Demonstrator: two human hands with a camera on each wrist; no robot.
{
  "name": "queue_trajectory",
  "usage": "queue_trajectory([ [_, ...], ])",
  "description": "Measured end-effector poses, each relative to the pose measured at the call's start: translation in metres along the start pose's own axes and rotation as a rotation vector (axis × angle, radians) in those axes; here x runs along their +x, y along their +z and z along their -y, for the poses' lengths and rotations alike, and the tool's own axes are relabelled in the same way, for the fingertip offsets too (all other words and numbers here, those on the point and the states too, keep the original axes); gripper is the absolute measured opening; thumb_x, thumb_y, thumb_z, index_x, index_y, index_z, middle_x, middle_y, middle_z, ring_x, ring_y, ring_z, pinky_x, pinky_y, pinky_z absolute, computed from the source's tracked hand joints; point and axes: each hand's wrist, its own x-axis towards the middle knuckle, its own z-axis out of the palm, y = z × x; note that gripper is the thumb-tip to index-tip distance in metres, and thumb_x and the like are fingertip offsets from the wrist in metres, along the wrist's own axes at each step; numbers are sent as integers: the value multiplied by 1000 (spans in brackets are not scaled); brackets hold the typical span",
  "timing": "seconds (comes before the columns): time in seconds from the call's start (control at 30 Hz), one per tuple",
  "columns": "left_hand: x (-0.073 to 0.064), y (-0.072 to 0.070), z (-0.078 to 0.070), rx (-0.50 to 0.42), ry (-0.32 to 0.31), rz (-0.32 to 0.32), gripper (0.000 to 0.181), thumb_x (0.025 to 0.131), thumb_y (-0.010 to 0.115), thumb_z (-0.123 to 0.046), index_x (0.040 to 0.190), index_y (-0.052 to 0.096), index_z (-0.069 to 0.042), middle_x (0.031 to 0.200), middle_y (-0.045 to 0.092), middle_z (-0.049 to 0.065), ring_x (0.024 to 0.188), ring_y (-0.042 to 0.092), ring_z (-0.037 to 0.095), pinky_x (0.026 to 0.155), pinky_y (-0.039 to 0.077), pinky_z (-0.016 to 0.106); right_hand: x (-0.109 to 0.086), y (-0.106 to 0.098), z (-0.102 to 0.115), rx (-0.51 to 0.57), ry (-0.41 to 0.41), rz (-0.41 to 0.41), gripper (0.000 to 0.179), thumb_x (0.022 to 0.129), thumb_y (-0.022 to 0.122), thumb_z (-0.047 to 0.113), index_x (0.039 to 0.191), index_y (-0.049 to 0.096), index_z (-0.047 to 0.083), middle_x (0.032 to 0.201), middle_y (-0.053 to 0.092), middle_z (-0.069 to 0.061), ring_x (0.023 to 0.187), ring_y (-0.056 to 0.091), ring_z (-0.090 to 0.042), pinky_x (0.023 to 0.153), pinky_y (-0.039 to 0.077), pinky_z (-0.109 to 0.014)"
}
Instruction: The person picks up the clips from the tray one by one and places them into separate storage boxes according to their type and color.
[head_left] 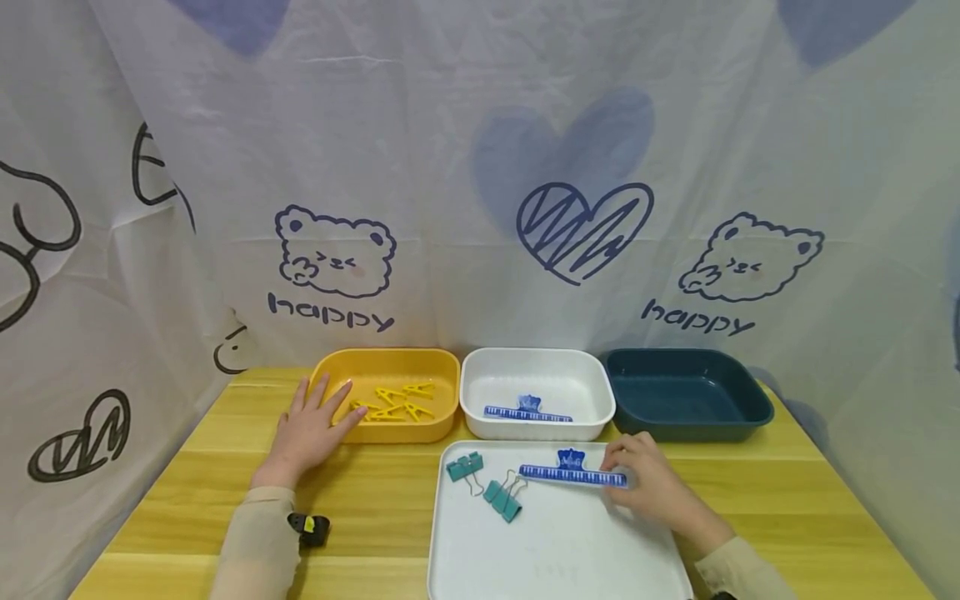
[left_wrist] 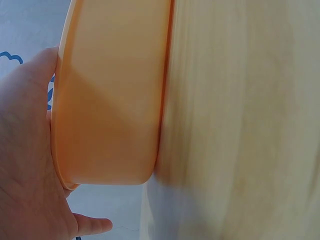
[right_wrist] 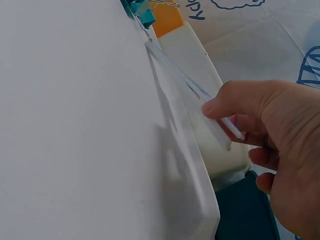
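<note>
My right hand (head_left: 647,482) pinches the right end of a long clip with a piano-key pattern and a blue handle (head_left: 572,473). In the right wrist view, the thumb and fingers hold the strip (right_wrist: 186,82) slightly tilted above the white tray's edge. A matching piano-key clip (head_left: 528,413) lies in the white bin (head_left: 537,430). With fingers spread, my left hand (head_left: 306,435) rests on the left rim of the yellow bin (head_left: 420,432). Several yellow clips (head_left: 405,407) lie inside that bin. Two teal binder clips (head_left: 502,502) sit on the white tray (head_left: 555,550).
A dark teal bin (head_left: 686,432) stands to the right of the white one, all three in a row at the back of the wooden table (head_left: 375,500). Behind them hangs a printed cloth (head_left: 450,292). The tray lies in front of the white bin.
</note>
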Motion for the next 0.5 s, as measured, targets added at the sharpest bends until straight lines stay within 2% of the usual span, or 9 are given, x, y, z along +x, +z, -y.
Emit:
queue_trajectory([
  [0.23,-1,-1,-1,6,0,-3,82,93,29,-73,155,29,-19,163,11,20,149,-1,48,105,16,80,-2,-4,0,-18,-73,-111,19,70,83,12,79,70,21,99,62,8,96,40,-11,80,41,-32],
  [0.5,0,0,0,8,-6,3,82,93,29,-73,155,29,-19,163,11,20,149,-2,48,105,16,80,-2,-11,0,-25,-73,-161,21,70,84,8,80,70,21,101,63,6,97,40,-12,81,40,-35],
])
